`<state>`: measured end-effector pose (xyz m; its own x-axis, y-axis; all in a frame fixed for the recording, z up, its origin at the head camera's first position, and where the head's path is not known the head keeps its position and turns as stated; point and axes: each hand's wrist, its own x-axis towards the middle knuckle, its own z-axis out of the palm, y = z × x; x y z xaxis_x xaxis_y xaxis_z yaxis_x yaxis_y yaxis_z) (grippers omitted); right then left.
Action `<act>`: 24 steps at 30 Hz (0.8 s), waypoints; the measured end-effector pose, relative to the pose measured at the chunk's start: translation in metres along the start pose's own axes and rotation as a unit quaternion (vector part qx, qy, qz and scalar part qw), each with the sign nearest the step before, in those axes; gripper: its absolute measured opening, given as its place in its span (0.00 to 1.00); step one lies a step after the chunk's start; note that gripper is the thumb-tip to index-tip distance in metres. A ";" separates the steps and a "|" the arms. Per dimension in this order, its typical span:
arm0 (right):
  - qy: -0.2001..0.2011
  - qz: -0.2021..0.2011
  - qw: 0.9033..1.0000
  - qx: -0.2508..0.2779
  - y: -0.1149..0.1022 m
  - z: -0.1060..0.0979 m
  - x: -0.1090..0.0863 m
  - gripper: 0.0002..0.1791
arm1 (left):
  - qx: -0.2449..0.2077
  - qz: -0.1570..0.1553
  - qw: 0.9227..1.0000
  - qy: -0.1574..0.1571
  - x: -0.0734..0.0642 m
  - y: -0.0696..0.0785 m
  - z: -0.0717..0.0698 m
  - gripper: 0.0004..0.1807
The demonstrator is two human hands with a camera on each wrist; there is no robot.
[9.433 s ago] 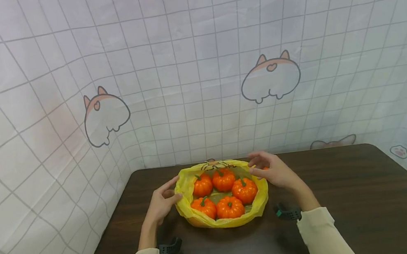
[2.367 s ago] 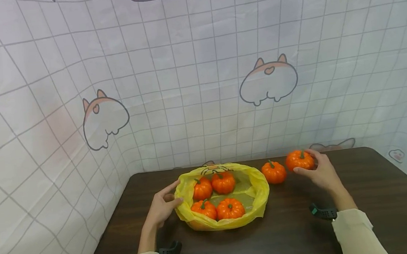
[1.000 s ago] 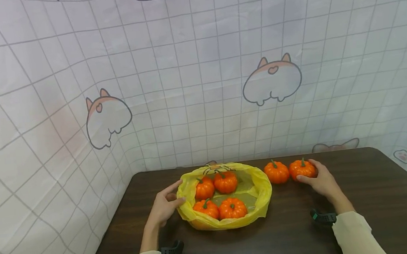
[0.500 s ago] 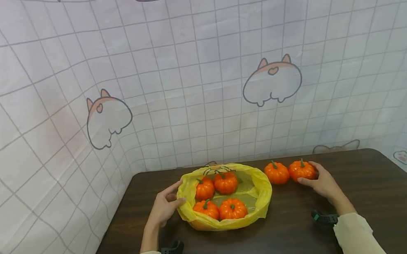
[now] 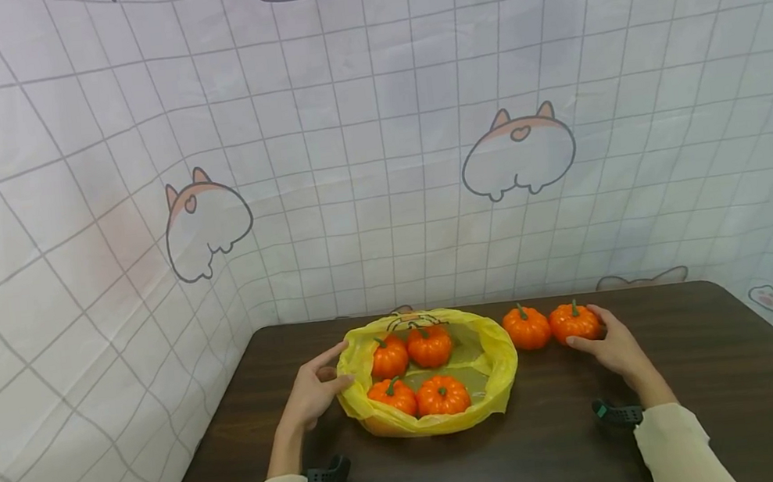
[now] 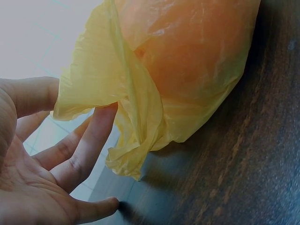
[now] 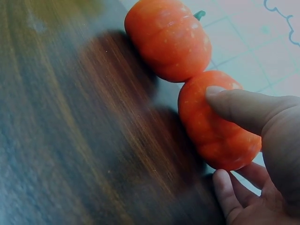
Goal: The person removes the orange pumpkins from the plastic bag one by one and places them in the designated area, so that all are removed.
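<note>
A yellow plastic bag stands on the table with its mouth spread wide and several small orange pumpkins inside. At its left rim my left hand pinches the thin plastic between thumb and fingers; the left wrist view shows the bag's crumpled edge there. To the right of the bag, two more pumpkins sit side by side, touching. My right hand grips the outer pumpkin, thumb on the near side and fingers round the far right. The inner pumpkin stands between it and the bag.
The dark wooden table reaches back to a white grid-patterned curtain with cartoon dogs, which also runs along the left side. Black straps with small devices are on both wrists.
One pumpkin has left the right part of the bag; my right hand carried it over and lowered it beside the inner pumpkin. During the last second almost nothing has moved.
</note>
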<state>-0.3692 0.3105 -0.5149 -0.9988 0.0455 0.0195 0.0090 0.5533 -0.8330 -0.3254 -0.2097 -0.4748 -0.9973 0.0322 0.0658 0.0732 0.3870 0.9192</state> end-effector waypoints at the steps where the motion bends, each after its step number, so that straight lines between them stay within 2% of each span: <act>1: -0.001 -0.002 1.000 0.001 0.000 0.000 0.000 0.54 | -0.002 0.000 1.000 0.000 0.000 0.000 0.000 0.32; 10: -0.023 -0.011 1.000 -0.003 -0.007 -0.007 -0.002 0.55 | 0.000 0.001 1.000 0.000 0.000 0.001 0.001 0.32; 20: -0.042 -0.028 0.996 -0.073 -0.027 -0.024 -0.008 0.50 | 0.000 -0.001 1.000 0.000 0.000 0.001 0.001 0.32; 24: -0.046 -0.039 0.995 -0.076 -0.040 -0.030 -0.012 0.49 | -0.001 0.002 1.000 -0.002 0.001 0.000 0.001 0.32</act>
<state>-0.3557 0.3125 -0.4652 -0.9970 -0.0738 0.0242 -0.0676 0.6716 -0.7378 -0.3261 -0.2087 -0.4755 -0.9970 0.0371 0.0675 0.0766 0.3843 0.9200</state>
